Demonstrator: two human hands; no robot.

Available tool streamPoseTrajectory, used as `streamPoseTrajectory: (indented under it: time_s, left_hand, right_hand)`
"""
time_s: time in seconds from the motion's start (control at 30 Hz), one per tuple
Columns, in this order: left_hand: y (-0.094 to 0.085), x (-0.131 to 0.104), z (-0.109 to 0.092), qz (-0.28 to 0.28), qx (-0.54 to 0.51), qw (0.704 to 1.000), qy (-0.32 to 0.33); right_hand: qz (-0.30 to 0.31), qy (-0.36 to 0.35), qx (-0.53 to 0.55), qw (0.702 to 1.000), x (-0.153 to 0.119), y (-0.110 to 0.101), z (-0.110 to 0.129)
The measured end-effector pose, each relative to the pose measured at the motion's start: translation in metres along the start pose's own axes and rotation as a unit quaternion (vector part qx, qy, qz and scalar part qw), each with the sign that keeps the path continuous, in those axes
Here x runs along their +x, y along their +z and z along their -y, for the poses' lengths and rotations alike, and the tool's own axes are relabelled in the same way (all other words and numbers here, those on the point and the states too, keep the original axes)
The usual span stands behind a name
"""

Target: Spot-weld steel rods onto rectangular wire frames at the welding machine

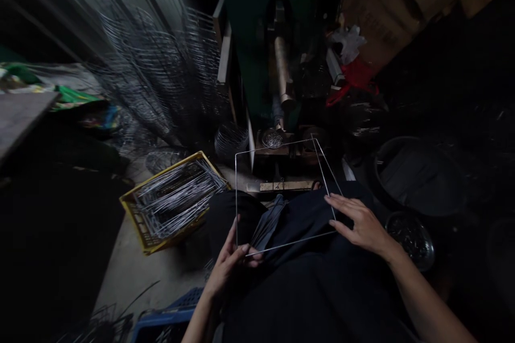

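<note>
A thin bent wire frame (289,242) is held above my lap, roughly rectangular, with one more wire leg at its right side. My left hand (233,260) grips its lower left corner between thumb and fingers. On the right side of the frame, my right hand (356,222) has its thumb and fingertips against the wire. The frame's top edge passes in front of a machine (284,72) with a metal cylinder. Below that cylinder is a small round dish of metal bits (273,138).
A yellow crate (147,249) of straight wires stands at the left, with a blue crate (161,327) below it. Stacked wire racks (161,59) lean behind. To the right are a metal bowl (410,238), a large dark basin (418,174) and a red bag (356,77).
</note>
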State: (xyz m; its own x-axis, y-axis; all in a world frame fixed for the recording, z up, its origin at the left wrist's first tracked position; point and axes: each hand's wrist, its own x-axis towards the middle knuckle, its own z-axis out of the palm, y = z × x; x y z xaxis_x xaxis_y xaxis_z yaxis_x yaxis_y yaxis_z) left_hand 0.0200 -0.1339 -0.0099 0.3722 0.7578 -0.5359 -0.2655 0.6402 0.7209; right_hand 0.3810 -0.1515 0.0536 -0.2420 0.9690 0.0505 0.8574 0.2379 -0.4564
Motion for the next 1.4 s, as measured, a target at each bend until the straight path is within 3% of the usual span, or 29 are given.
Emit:
streamPoseTrajectory:
  time_s: [0.7,1.0,1.17,1.4]
  left_hand:
    - [-0.001,0.000,-0.002,-0.005,-0.004,1.000,0.003]
    - [-0.012,0.007,0.005,0.018,-0.010,1.000,0.001]
    - [-0.002,0.014,0.009,0.014,-0.035,0.999,0.013]
    - [0.006,0.025,0.007,0.067,-0.033,0.997,0.010]
  right_hand:
    - [0.004,-0.007,0.011,1.000,0.001,0.006,0.001]
    - [0.000,-0.001,0.007,1.000,0.001,0.002,0.004]
    - [-0.007,-0.016,-0.010,1.000,0.001,-0.006,0.013]
    - [-0.027,-0.018,-0.057,0.998,-0.001,-0.012,0.012]
